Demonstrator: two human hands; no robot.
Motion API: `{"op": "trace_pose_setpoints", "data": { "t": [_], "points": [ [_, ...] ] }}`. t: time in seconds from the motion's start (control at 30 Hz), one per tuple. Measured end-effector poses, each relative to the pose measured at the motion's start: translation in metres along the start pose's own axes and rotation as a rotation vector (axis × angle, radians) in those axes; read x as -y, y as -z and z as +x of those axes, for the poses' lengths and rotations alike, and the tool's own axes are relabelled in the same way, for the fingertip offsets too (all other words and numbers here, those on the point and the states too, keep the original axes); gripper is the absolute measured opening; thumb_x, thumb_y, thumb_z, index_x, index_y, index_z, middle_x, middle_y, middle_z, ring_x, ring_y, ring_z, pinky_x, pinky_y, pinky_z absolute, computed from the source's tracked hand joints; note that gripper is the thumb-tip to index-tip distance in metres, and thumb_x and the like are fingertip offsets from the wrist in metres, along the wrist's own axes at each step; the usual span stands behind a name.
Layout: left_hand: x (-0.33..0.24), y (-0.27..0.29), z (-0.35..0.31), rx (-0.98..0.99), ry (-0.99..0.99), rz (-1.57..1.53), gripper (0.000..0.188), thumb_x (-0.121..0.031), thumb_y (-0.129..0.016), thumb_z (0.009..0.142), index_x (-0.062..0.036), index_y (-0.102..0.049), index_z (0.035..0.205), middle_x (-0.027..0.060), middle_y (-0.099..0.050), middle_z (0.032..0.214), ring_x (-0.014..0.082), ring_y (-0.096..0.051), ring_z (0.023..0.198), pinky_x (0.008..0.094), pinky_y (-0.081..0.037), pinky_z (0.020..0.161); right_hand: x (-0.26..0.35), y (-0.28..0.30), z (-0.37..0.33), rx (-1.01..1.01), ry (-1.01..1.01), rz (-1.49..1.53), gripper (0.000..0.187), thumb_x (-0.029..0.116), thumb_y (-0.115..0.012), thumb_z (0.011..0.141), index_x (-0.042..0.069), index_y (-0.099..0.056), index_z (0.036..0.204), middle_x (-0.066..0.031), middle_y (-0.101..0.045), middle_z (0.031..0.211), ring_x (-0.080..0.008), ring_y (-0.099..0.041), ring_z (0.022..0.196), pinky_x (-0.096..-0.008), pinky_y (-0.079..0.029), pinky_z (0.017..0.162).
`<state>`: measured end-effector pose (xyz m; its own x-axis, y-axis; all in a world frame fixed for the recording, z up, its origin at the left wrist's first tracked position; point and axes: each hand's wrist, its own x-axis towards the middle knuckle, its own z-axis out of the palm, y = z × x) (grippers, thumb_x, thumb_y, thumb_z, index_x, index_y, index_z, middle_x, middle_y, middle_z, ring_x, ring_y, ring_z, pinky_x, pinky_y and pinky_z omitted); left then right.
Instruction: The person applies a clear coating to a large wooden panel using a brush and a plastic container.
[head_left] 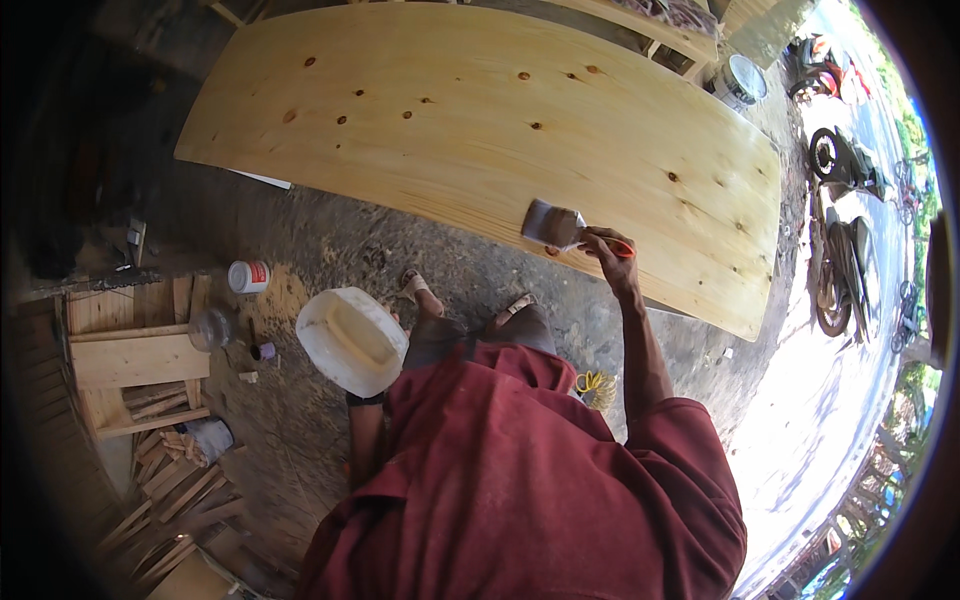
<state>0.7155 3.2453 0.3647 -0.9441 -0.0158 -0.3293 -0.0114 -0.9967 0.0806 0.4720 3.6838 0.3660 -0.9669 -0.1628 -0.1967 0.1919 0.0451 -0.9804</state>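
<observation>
My right hand (612, 252) grips a wide paintbrush (553, 224) by its orange-red handle. The bristles rest at the near edge of a long, pale wooden board (450, 150) with dark knots, which has a wet-looking sheen in parts. On the left, a white plastic container (350, 345) with a shallow pool of pale liquid is held up beside my legs. My left hand is mostly hidden behind that container; only a bit of it shows at the rim, with a dark band on the wrist below.
A white tub (249, 277) stands on the stained floor at left, near a wooden frame (140, 360) and scattered offcuts (190, 490). A paint bucket (740, 82) is beyond the board's far right. Parked motorcycles (845, 260) stand outside at right. Yellow coiled hose (597, 388) lies by my right side.
</observation>
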Motion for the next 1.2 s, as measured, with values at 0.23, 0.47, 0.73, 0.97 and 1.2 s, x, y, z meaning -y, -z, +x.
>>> {"op": "trace_pose_setpoints", "data": {
  "t": [0.23,0.47,0.73,0.97,1.2],
  "points": [
    [0.025,-0.015,-0.003,-0.056,0.021,0.052,0.076,-0.064,-0.039,0.094,-0.0115,-0.035,0.149,0.0194,-0.039,0.150,0.0405,-0.038,0.136,0.0699,-0.021,0.109,0.009,0.065,-0.024,-0.036,-0.033,-0.001,0.022,0.012,-0.063,0.093,-0.006,-0.069,0.104,-0.0125,-0.073,0.095,-0.0179,-0.070,0.083,-0.0288,-0.057,0.075],
    [0.044,-0.023,-0.007,-0.065,0.058,0.137,0.076,-0.064,-0.039,0.094,-0.0122,-0.035,0.149,0.0191,-0.039,0.150,0.0405,-0.037,0.137,0.0698,-0.021,0.109,0.009,0.137,-0.047,-0.066,-0.063,-0.019,0.021,0.012,-0.063,0.093,-0.004,-0.071,0.103,-0.0106,-0.073,0.092,-0.0155,-0.069,0.081,-0.0268,-0.055,0.073],
    [0.054,-0.031,-0.017,-0.076,0.087,0.226,0.076,-0.065,-0.039,0.093,-0.0131,-0.035,0.150,0.0186,-0.038,0.151,0.0406,-0.036,0.138,0.0696,-0.020,0.110,0.019,0.228,-0.074,-0.037,-0.047,-0.072,0.022,0.013,-0.063,0.092,-0.004,-0.071,0.102,-0.0108,-0.073,0.094,-0.0175,-0.070,0.082,-0.0288,-0.057,0.074],
    [0.061,-0.038,-0.012,-0.068,0.118,0.298,0.077,-0.065,-0.039,0.093,-0.0138,-0.034,0.150,0.0183,-0.038,0.151,0.0407,-0.034,0.138,0.0694,-0.019,0.110,0.017,0.303,-0.107,-0.142,-0.119,-0.040,0.022,0.013,-0.063,0.092,-0.005,-0.069,0.103,-0.0126,-0.073,0.094,-0.0185,-0.070,0.082,-0.0287,-0.058,0.075],
    [0.068,-0.045,-0.003,-0.060,0.154,0.340,0.077,-0.065,-0.040,0.093,-0.0146,-0.034,0.150,0.0179,-0.037,0.152,0.0408,-0.033,0.139,0.0693,-0.018,0.110,0.023,0.381,-0.151,-0.212,-0.155,-0.086,0.025,0.018,-0.065,0.092,-0.002,-0.068,0.107,-0.0098,-0.073,0.098,-0.0169,-0.069,0.088,-0.0282,-0.056,0.078]
  ]
}}
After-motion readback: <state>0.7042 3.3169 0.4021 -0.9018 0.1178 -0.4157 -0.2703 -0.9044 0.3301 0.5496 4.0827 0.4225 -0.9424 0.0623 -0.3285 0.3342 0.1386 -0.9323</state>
